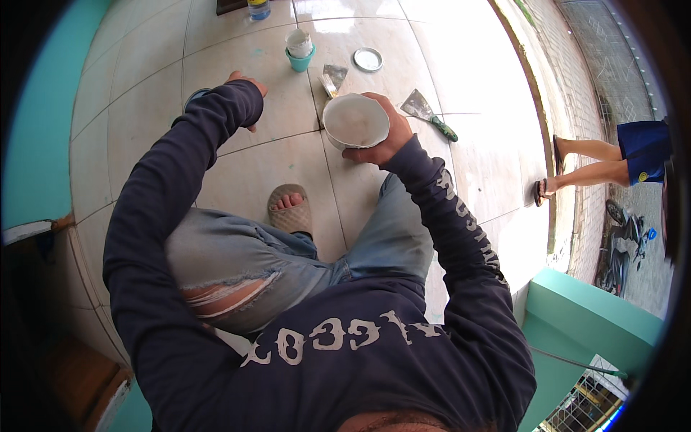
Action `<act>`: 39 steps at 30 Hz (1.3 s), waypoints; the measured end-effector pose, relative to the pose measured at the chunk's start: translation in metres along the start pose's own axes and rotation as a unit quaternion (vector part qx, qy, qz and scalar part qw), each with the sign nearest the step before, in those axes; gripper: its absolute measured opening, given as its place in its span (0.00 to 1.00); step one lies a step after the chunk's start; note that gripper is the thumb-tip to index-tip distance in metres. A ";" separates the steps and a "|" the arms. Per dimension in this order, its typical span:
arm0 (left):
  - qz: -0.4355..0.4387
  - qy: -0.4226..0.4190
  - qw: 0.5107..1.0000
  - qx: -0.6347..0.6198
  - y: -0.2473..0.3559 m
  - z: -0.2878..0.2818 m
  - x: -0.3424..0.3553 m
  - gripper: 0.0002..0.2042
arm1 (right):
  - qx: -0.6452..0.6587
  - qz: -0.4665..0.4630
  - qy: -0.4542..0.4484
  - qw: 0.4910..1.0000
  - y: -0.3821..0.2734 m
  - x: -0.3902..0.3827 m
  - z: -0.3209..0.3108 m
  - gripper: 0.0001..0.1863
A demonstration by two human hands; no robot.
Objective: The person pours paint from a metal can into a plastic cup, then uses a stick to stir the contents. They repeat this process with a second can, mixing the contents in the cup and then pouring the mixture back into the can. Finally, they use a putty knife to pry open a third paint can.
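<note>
My right hand (390,133) is wrapped round a white tub (355,119). The tub's mouth faces up and its inside looks pale and smeared. Out to the left, my left hand (246,81) is bent down behind its dark sleeve cuff, so most of its fingers are hidden. Beside that cuff, a dark-rimmed round thing (196,96) is partly covered by the sleeve. Just beyond the tub lies a putty knife (332,79) with a smeared blade. To the right of the tub rests a scraper (430,114) with a green and black handle.
Farther off stands a teal cup (300,61) with a white smeared container (299,45) in it. A round lid (368,59) lies on the tiled floor (281,162). A clear bottle (258,9) is at the far edge. Another person's legs (592,162) show at right.
</note>
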State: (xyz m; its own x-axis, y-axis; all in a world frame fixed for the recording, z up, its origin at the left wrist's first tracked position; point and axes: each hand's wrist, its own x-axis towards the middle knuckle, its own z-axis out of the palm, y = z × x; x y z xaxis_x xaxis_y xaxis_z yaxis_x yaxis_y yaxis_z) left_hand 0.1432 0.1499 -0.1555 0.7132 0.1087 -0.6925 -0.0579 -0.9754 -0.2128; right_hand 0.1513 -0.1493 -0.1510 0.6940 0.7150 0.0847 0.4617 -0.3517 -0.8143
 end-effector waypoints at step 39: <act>0.009 0.012 1.000 -0.021 -0.004 0.008 0.007 0.40 | -0.220 -0.036 0.054 0.973 0.072 -0.009 -0.100 0.46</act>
State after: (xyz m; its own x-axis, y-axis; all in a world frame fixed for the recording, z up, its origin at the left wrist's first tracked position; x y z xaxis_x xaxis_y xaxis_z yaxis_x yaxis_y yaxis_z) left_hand 0.1422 0.1560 -0.1650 0.7288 0.0878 -0.6790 -0.0410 -0.9844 -0.1712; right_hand 0.2337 -0.2419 -0.1533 0.6941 0.6881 0.2118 0.6870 -0.5451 -0.4806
